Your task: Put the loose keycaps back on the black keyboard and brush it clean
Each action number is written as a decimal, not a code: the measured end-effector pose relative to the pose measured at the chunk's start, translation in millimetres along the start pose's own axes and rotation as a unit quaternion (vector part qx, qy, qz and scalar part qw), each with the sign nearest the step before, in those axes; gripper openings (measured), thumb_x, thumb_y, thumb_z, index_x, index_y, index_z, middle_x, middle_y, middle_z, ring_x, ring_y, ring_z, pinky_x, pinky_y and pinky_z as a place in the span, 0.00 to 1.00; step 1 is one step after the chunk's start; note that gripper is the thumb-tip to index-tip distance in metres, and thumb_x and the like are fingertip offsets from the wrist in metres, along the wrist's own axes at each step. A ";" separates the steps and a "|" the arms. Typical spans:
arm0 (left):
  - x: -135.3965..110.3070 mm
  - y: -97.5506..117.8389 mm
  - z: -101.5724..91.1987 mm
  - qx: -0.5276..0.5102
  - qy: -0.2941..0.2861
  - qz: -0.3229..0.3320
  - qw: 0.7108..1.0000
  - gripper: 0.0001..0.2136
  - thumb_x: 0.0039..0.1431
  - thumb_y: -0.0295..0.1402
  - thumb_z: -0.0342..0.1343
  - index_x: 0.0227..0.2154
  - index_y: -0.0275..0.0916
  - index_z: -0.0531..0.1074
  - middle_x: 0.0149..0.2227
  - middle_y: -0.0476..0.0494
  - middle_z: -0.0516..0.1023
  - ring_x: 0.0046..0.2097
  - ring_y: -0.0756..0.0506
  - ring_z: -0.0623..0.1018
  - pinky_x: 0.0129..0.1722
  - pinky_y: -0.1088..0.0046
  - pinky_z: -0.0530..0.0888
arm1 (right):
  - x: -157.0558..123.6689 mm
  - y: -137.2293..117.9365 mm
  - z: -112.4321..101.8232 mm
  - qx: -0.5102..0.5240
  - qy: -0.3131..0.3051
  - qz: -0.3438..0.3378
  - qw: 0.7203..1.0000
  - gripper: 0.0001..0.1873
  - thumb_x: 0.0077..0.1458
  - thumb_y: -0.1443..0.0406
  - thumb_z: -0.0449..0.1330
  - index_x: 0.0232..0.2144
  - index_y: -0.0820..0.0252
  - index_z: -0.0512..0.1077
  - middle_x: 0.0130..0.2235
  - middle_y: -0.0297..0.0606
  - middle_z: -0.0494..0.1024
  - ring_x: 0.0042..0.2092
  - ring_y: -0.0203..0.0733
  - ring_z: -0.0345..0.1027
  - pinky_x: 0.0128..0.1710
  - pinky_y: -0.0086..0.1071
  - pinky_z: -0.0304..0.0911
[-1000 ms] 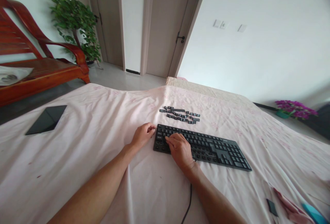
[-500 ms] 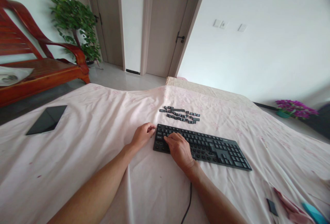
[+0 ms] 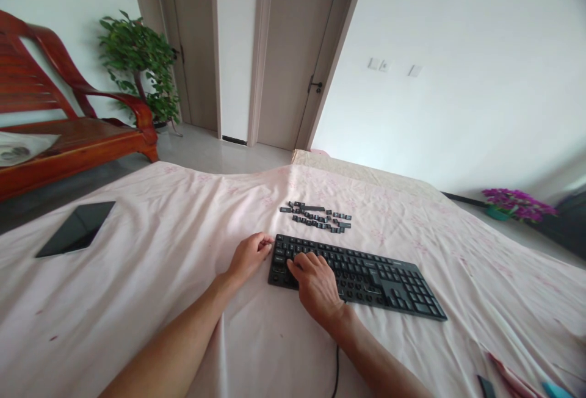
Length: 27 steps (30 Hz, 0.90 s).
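A black keyboard [image 3: 394, 288] lies at a slant on the pink bedsheet, with many keycaps off its lower rows and bare key sockets showing. My left hand [image 3: 251, 256] rests beside its upper left corner, fingers curled in and thumb against them; anything between the tips is too small to make out. Over the left part of the keys is my right hand [image 3: 315, 285], its fingers bent down and its thumb close to the index finger at the letter keys. What those fingertips grip is hidden. Beyond the keyboard lie loose black keycaps [image 3: 314, 223] in rough rows, including a long space bar [image 3: 314, 208].
A tablet [image 3: 77, 229] lies on the bedsheet [image 3: 183, 215] at the left. A black cable [image 3: 337, 364] runs from under my right wrist. Near the lower right are a small dark object [image 3: 486, 387] and a pink cloth [image 3: 508, 373]. A wooden bench [image 3: 91, 141] stands at the far left.
The whole view has shifted, so the bed and keyboard sit lower in the picture. Both hands stay at nearly the same spots on the keyboard.
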<state>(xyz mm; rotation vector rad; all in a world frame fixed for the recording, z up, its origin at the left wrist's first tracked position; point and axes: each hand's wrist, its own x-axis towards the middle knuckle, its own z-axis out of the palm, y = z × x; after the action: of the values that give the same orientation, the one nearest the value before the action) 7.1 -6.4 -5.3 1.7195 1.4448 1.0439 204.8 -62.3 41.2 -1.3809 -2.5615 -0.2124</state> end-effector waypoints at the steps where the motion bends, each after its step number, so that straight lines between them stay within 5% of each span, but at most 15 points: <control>1: -0.1 0.7 0.1 0.000 0.001 -0.002 1.000 0.12 0.53 0.30 0.50 0.38 0.40 0.74 0.37 0.46 0.80 0.35 0.49 0.77 0.37 0.76 0.70 | 0.5 0.3 -1.1 0.002 -0.002 -0.001 1.000 0.13 0.58 0.69 0.54 0.43 0.52 0.73 0.35 0.37 0.73 0.38 0.42 0.61 0.35 0.35 0.52; 9: 1.1 4.2 1.3 -0.014 -0.009 -0.012 1.000 0.11 0.53 0.32 0.50 0.37 0.39 0.75 0.37 0.46 0.79 0.36 0.48 0.76 0.36 0.76 0.69 | 36.4 37.4 -6.5 0.166 0.050 0.091 0.981 0.19 0.55 0.74 0.51 0.41 0.50 0.76 0.40 0.32 0.75 0.43 0.35 0.66 0.43 0.26 0.57; 15: 1.8 2.0 2.2 -0.024 -0.005 -0.014 1.000 0.11 0.53 0.31 0.49 0.37 0.38 0.74 0.35 0.46 0.79 0.34 0.49 0.76 0.36 0.76 0.68 | 90.1 63.8 7.1 0.036 0.054 0.192 0.979 0.14 0.59 0.64 0.51 0.35 0.52 0.77 0.40 0.36 0.75 0.45 0.41 0.63 0.41 0.29 0.56; 27: 2.9 6.0 0.6 -0.034 -0.013 -0.023 0.999 0.11 0.52 0.30 0.49 0.36 0.38 0.74 0.34 0.46 0.79 0.31 0.49 0.75 0.33 0.76 0.69 | 136.5 76.3 37.0 -0.033 -0.020 0.174 0.984 0.11 0.56 0.64 0.55 0.29 0.56 0.78 0.40 0.42 0.76 0.46 0.45 0.60 0.43 0.34 0.52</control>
<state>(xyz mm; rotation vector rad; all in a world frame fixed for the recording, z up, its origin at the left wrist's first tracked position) 10.6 -4.7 0.1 1.6374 1.4095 1.0303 191.2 97.8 43.0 -1.8427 -2.3091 -0.2133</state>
